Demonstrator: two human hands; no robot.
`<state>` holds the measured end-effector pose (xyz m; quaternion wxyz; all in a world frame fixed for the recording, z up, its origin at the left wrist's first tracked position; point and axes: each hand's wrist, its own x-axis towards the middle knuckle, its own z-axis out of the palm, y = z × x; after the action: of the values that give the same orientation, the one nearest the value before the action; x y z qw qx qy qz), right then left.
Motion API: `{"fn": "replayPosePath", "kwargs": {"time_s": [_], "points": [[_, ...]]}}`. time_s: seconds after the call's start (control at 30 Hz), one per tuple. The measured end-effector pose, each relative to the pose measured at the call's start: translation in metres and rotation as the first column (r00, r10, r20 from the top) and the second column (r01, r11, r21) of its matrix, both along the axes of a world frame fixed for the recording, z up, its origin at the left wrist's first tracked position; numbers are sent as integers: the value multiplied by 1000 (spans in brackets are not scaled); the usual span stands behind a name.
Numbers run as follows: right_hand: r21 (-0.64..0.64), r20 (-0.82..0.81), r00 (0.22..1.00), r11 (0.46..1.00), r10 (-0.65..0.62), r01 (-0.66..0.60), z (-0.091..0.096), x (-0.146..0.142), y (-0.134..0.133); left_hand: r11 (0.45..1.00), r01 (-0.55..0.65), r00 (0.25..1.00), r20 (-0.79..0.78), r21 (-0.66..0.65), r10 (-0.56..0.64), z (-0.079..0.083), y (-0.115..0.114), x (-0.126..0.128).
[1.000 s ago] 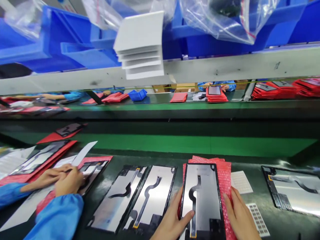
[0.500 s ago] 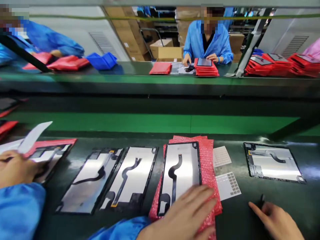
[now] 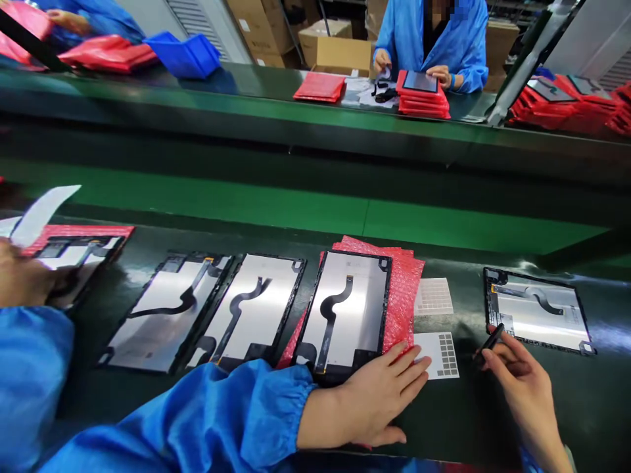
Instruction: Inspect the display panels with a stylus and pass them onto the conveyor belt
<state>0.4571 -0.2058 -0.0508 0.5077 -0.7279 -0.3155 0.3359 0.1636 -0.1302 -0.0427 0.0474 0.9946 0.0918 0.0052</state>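
"Before we look further out, where does the middle panel (image 3: pixel 357 312) lie?"

"On red bubble wrap (image 3: pixel 403 295), between the counter's (image 3: pixel 468 420) near and far edges, silvery face up, a curved ribbon cable (image 3: pixel 327 307) running along it."

"How would it handle?"

"My guess: light, thin and stiff, smooth enough to slip, fragile if bent. I'd take it by its two long black edges and spare the cable, which looks easily torn."

"And the hands?"

"The left hand (image 3: pixel 374 387) is spread flat, palm down, across the panel's near right corner, fingertips reaching a sheet with grey squares (image 3: pixel 446 358). How hard it presses, I can't tell. The right hand (image 3: pixel 522 378) pinches a black pen-like tool (image 3: pixel 490 345) close by the near left corner of the right-hand panel (image 3: pixel 557 332)."

"What else is around?"

"A second sheet (image 3: pixel 434 297) lies nearer the far edge. Two more panels (image 3: pixel 271 309) sit left of the wrap. Further left, a co-worker's hand (image 3: pixel 22 279) is beside another panel (image 3: pixel 81 266); past the far edge, someone's hand (image 3: pixel 440 74) touches a dark screen (image 3: pixel 420 81) atop stacked red packets (image 3: pixel 424 106)."
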Motion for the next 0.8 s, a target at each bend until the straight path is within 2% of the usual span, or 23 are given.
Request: {"fn": "replayPosePath", "kwargs": {"time_s": [0.1, 0.17, 0.23, 0.3, 0.33, 0.4, 0.43, 0.5, 0.6, 0.7, 0.8], "points": [[90, 89, 996, 996, -33, 25, -13, -17, 1, 1000, 19, 1000, -16, -24, -19, 6, 2, -7], [201, 236, 972, 979, -7, -42, -21, -25, -1, 999, 27, 1000, -4, -36, -27, 8, 2, -9], [288, 446, 895, 942, 29, -174, -26, -28, -1, 999, 22, 1000, 13, -40, -22, 10, 2, -10], [289, 614, 785, 904, 78, -316, -27, -27, 2, 999, 10, 1000, 22, -39, -9, 11, 2, -9], [278, 662, 743, 890, 96, -363, -26, -26, 3, 999, 1, 1000, 24, -39, -1, 11, 1, -8], [241, 693, 710, 889, 123, -389, -23, -21, 4, 999, -17, 999, 31, -43, 19, 11, -2, -6], [219, 683, 718, 901, 132, -374, -22, -19, 2, 999, -29, 999, 37, -46, 31, 11, -4, -5], [191, 597, 792, 936, 129, -297, -21, -15, -5, 997, -53, 997, 50, -50, 55, 10, -8, -2], [128, 307, 935, 966, 176, -223, -24, -18, -22, 996, -83, 995, 54, -44, 85, 6, -15, 1], [38, 100, 958, 962, 267, -272, -26, -27, -33, 994, -94, 994, 44, -47, 96, 3, -19, 2], [-31, 90, 951, 955, 296, -295, -22, -35, -34, 993, -95, 994, 46, -67, 98, 1, -19, 2]]}}
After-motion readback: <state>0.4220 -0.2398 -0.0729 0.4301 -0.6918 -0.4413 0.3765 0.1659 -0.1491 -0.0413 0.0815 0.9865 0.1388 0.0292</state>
